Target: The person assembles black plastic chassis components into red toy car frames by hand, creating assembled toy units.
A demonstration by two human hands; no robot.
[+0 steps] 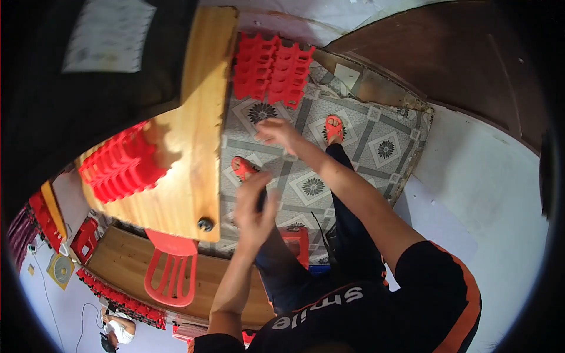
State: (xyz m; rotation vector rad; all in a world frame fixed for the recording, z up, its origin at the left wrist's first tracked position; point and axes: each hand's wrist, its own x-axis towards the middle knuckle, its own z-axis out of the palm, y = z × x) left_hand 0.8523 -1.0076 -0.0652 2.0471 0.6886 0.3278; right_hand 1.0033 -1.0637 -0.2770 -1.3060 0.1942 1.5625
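My left hand (pixel 256 215) hovers beside the edge of the wooden table (pixel 200 147), blurred by motion, with thumb and fingers apart and nothing in it. Farther forward my right hand (pixel 279 134) is stretched out over the tiled floor, also blurred, its fingers extended and holding nothing that I can see. The nearest thing ahead of it is a stack of red plastic moulded pieces (pixel 272 69) beside the table's far end; neither hand touches it. Another stack of red plastic pieces (pixel 120 165) lies on the table.
A large black object (pixel 118 94) with a white sheet overhangs the table. A small dark knob (pixel 205 223) sits at the table's near corner. Red chair (pixel 173 270) and long wooden bench (pixel 123 247) are at lower left. Another person (pixel 120 329) is beyond. Brown panel (pixel 441 59) stands right.
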